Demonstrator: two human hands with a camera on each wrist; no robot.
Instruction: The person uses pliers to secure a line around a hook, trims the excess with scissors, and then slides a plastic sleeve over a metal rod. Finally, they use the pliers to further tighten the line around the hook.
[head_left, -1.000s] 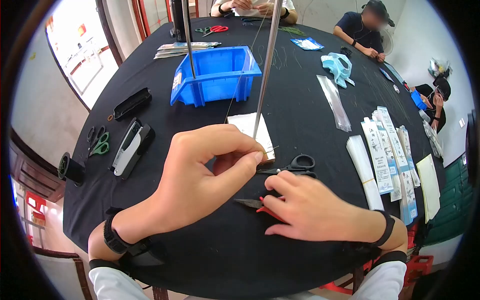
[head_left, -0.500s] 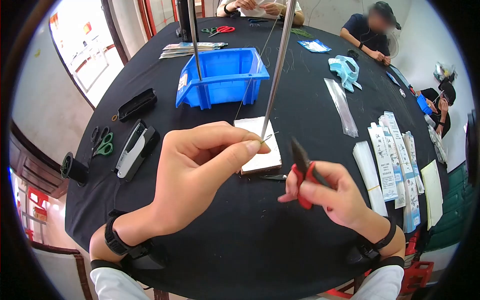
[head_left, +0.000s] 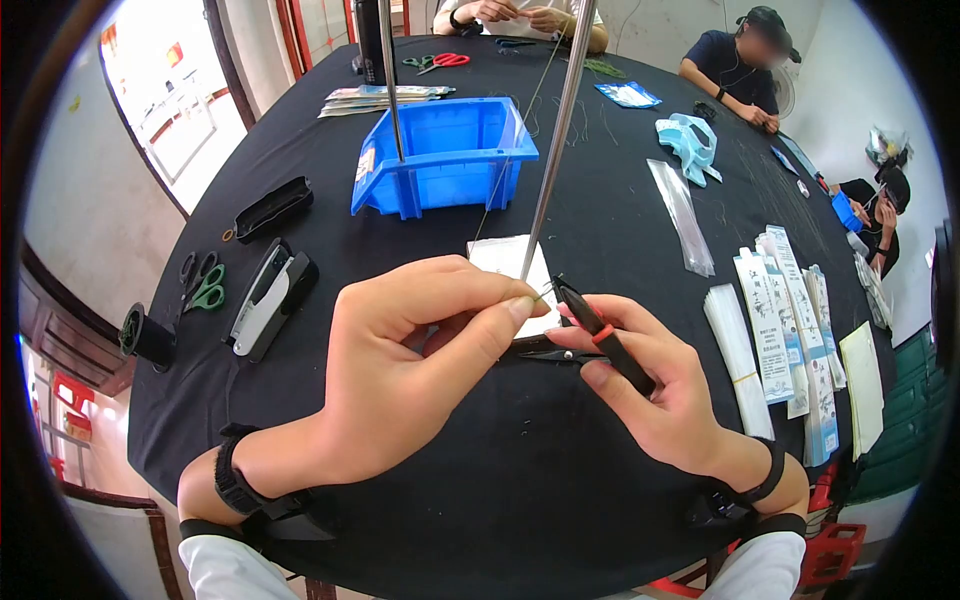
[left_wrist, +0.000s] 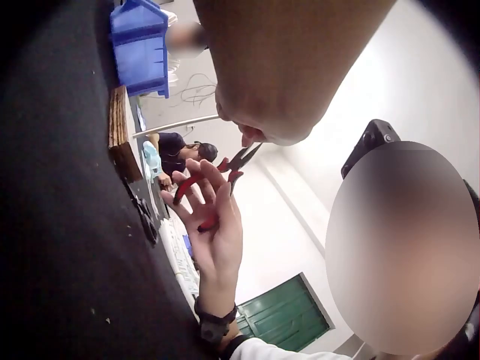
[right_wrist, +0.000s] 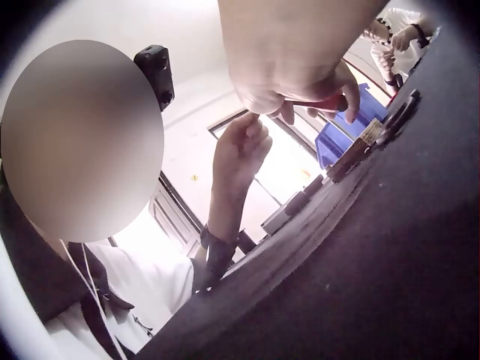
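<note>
My left hand (head_left: 400, 370) pinches a thin green line (head_left: 543, 294) between thumb and forefinger, and its short end pokes out past the fingertips. The line also runs up from this pinch beside the metal rod (head_left: 556, 150). In my right hand (head_left: 665, 390) are red-handled needle-nose pliers (head_left: 605, 336), their tips right at the line's end. The left wrist view shows the pliers' jaws (left_wrist: 244, 156) parted, close to the left fingertips. Behind the hands lies a white-topped block (head_left: 495, 255). Black scissors (head_left: 550, 356) lie in front of it, partly hidden by the right hand.
A blue bin (head_left: 462, 157) stands beyond the block. At left are a stapler (head_left: 270, 305), green-handled scissors (head_left: 208, 290) and a black spool (head_left: 150, 338). Printed packets (head_left: 775, 320) and clear sleeves (head_left: 738, 345) lie at right. Other people sit around the table.
My right hand has picked up the pliers from the table, turned them upright, then brought their tips leftward to the line at the left fingertips. The left hand keeps its pinch.
</note>
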